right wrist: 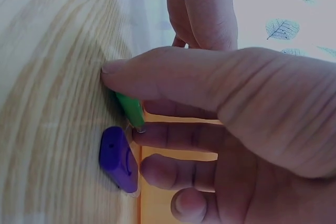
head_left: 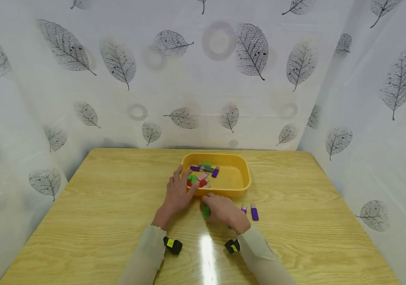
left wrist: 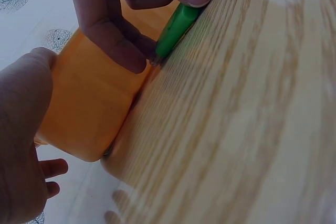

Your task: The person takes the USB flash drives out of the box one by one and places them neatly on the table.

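My left hand (head_left: 177, 194) rests at the left end of a yellow-orange plastic bin (head_left: 228, 192), its fingers spread over the side and the thumb across the front rim. Just in front of the bin, my right hand (head_left: 224, 208) pinches a green USB flash drive (head_left: 206, 211) between thumb and fingers, low over the table. The right wrist view shows the green drive (right wrist: 131, 109) partly covered by the thumb. Beside it there lies a purple USB flash drive (right wrist: 117, 158). Inside the bin are several drives, among them purple (head_left: 215, 172), pink (head_left: 202, 177) and green ones.
Two purple drives lie on the wooden table (head_left: 295, 206) right of my right hand: one half behind the hand (head_left: 243, 208), the other fully visible (head_left: 254, 213). A leaf-patterned curtain (head_left: 203, 87) surrounds the table's back and sides.
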Tool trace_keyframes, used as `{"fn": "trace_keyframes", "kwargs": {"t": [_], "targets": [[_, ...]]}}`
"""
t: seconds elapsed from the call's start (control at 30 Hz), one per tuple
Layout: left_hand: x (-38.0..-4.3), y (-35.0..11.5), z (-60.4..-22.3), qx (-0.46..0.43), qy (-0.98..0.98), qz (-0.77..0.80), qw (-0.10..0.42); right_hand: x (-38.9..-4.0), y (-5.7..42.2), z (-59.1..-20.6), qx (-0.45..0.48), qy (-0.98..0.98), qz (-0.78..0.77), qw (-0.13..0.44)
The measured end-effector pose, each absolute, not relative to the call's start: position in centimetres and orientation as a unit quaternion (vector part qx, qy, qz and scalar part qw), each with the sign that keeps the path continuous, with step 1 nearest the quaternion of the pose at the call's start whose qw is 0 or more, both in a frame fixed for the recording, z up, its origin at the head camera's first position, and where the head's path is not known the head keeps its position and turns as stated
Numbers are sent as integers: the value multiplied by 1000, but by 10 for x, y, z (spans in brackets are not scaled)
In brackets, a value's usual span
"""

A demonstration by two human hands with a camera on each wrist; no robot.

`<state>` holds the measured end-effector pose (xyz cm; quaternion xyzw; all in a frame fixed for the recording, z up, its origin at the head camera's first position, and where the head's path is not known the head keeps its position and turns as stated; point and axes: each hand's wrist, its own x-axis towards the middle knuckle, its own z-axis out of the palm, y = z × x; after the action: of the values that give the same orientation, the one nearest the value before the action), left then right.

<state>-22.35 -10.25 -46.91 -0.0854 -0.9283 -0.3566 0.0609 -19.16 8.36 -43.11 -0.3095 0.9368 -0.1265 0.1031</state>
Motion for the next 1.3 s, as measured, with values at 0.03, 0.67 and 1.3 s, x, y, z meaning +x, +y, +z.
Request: {"fn": "trace_keyframes", "kwargs": {"t": [0.03, 0.67, 1.3], "targets": [[-224, -102, -469, -83, -929, -356, 58, -192, 84, -431, -310, 936, -127, 104], [-224, -102, -468, -84, -931, -350, 60, -193, 86, -429, -300, 935, -135, 130], [-226, -101, -470, -84, -930, -352, 60, -192, 87, -428, -311, 933, -132, 127]]}}
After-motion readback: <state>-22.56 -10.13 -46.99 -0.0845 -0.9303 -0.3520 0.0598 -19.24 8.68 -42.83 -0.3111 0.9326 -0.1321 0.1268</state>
